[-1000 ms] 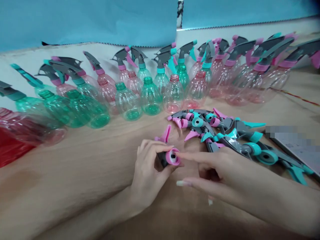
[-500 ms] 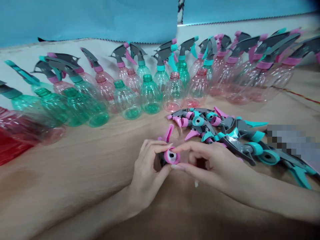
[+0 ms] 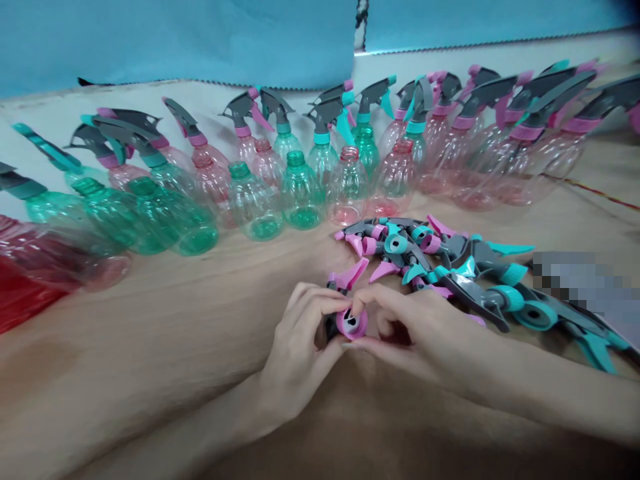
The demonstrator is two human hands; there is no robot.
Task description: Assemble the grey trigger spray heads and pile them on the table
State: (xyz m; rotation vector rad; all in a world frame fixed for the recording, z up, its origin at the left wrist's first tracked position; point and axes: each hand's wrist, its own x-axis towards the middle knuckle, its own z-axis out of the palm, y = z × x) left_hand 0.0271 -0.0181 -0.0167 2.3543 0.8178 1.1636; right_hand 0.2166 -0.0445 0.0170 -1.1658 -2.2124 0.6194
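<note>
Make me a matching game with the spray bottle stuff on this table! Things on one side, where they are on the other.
Things:
1. pink-collared trigger head
2. pile of loose trigger heads
3. green bottle without a top
4. red plastic bag

Places:
A. at the far left edge of the table
B. standing in the front row of bottles, about the middle
C. held between the left hand and the right hand
D. lying on the table just right of the hands

Pairs: 1-C, 2-D, 3-B, 4-A
</note>
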